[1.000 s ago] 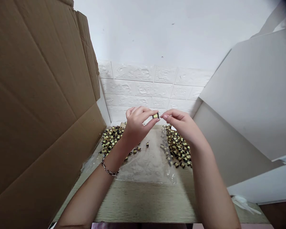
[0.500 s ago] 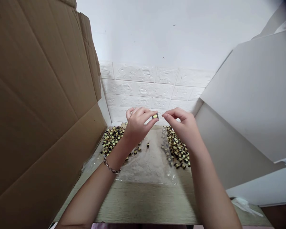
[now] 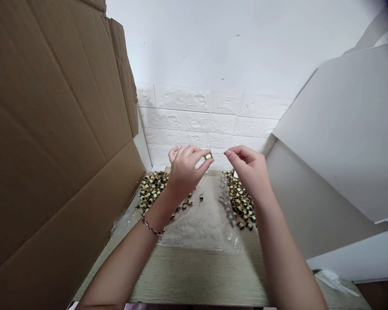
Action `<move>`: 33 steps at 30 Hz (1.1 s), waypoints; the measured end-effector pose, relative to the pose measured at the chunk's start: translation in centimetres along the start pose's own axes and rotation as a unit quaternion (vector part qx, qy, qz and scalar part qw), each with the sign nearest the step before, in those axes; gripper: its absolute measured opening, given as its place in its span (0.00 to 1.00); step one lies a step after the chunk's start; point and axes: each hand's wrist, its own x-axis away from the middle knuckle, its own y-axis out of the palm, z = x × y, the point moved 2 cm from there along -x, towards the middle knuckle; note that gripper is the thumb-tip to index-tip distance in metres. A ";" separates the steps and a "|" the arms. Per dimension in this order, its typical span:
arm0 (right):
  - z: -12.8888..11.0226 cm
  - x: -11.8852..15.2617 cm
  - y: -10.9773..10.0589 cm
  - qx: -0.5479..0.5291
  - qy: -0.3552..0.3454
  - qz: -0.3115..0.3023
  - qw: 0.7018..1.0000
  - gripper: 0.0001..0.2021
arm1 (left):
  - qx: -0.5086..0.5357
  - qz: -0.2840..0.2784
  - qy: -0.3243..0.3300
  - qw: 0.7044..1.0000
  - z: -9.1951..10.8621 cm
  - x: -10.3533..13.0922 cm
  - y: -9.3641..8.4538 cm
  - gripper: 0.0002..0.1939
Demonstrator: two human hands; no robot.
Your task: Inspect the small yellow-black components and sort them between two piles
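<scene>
Matt brown cardboard (image 3: 58, 129), glossy clear plastic bag (image 3: 197, 232), rough white brick-patterned wall (image 3: 194, 122), wood-grained tabletop (image 3: 194, 275), metallic-looking bracelet (image 3: 151, 227)

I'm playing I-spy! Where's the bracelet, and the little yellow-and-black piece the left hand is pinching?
Bracelet (image 3: 151, 229), head view: the middle of its chain.
Little yellow-and-black piece (image 3: 208, 156), head view: its yellow middle.

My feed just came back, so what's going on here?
A person's left hand pinches a small yellow-and-black part above the table. The right hand is beside it, apart from the part, thumb and finger drawn together; anything between them is too small to tell. Similar parts lie in a left pile and a right pile, with clear plastic between.
</scene>
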 end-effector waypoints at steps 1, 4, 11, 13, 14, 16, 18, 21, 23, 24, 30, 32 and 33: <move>0.1 0.0 0.1 -0.009 0.013 0.003 1.000 0.07 | -0.002 0.007 -0.007 1.000 -0.1 0.0 0.0 0.08; 0.3 -0.1 0.4 -0.033 0.041 0.012 0.999 0.08 | -0.013 0.016 -0.025 0.999 -0.3 0.0 0.1 0.07; 0.3 0.3 1.6 -0.051 0.066 -0.006 0.996 0.12 | -0.053 0.008 -0.025 0.998 -0.3 0.2 0.2 0.09; 0.3 0.4 1.9 -0.064 0.088 -0.020 0.994 0.13 | -0.058 0.009 -0.021 0.998 -0.1 0.2 0.2 0.09; 0.4 0.3 1.9 -0.073 0.099 -0.027 0.992 0.14 | -0.060 0.009 -0.019 0.998 -0.1 0.2 0.2 0.09; 0.4 0.3 2.0 -0.092 0.119 -0.037 0.988 0.14 | -0.061 0.008 -0.013 0.998 0.1 0.3 0.2 0.08; 0.3 0.3 2.0 -0.103 0.132 -0.037 0.985 0.13 | -0.063 0.002 -0.008 0.998 0.2 0.3 0.2 0.08; 0.3 0.2 2.0 -0.100 0.139 -0.032 0.985 0.12 | -0.063 -0.006 -0.005 0.998 0.3 0.4 0.3 0.08; 0.4 0.2 2.0 -0.095 0.140 -0.028 0.985 0.13 | -0.062 -0.008 -0.006 0.998 0.4 0.4 0.3 0.08; 0.5 0.2 2.1 -0.096 0.141 -0.028 0.985 0.13 | -0.061 -0.008 -0.007 0.998 0.4 0.4 0.3 0.08; 0.8 0.2 2.2 -0.125 0.152 -0.039 0.980 0.13 | -0.056 -0.005 -0.007 0.998 0.4 0.4 0.3 0.07; 0.9 0.2 2.2 -0.134 0.153 -0.038 0.978 0.13 | -0.055 -0.006 -0.007 0.998 0.4 0.4 0.3 0.07; 0.9 0.1 2.2 -0.137 0.153 -0.036 0.978 0.13 | -0.054 -0.007 -0.007 0.998 0.4 0.4 0.3 0.07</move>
